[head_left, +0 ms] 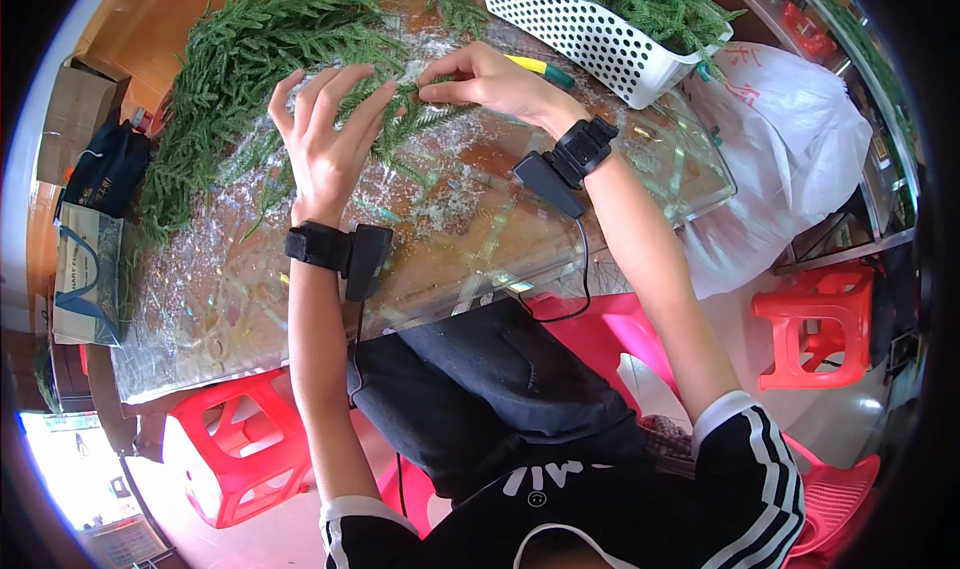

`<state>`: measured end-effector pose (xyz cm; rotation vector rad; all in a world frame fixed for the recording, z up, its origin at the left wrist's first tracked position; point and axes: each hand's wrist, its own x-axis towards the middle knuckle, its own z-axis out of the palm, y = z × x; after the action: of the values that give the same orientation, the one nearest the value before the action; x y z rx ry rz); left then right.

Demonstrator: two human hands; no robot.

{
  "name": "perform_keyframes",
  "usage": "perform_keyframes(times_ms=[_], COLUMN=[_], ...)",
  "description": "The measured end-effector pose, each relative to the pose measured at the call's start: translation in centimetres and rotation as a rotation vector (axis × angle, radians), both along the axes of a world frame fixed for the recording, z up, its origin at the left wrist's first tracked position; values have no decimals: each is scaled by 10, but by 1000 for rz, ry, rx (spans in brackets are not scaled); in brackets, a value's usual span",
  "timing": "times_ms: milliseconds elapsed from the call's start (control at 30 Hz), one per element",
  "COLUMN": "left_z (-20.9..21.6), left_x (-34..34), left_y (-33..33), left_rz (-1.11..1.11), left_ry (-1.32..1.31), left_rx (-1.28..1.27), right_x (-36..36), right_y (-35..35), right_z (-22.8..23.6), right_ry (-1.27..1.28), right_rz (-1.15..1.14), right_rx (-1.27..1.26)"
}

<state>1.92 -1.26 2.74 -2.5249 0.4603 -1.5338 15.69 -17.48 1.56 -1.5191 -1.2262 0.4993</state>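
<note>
My left hand [328,129] is raised over the table with its fingers spread apart, beside a green artificial pine sprig [398,129]. The fingers and thumb of my right hand [490,84] pinch together at the upper end of that sprig. Left of my left hand lies a large heap of artificial pine branches [215,99], reaching to the far edge. A yellow and green tool handle [542,71] shows just behind my right hand; the rest of it is hidden. White flakes [450,204] are scattered on the table around the sprig.
A white perforated basket [590,34] full of green branches stands at the far right of the table [230,329]. Beside it hangs a white plastic bag [780,129]. Red stools [240,449] and a printed bag [90,269] are around the table. A cable [587,269] trails from my right wrist.
</note>
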Motion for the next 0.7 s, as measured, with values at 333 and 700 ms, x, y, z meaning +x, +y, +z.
perform_keyframes(times_ms=[333, 700], left_z=[7, 8], left_x=[-1, 3], left_y=[2, -1], left_rz=[-134, -150], left_ry=[56, 64], left_rx=[-83, -240], right_x=[-4, -21], right_y=[6, 15], right_z=[-5, -6], right_ry=[-45, -132], right_rz=[-63, -182], right_rx=[68, 245])
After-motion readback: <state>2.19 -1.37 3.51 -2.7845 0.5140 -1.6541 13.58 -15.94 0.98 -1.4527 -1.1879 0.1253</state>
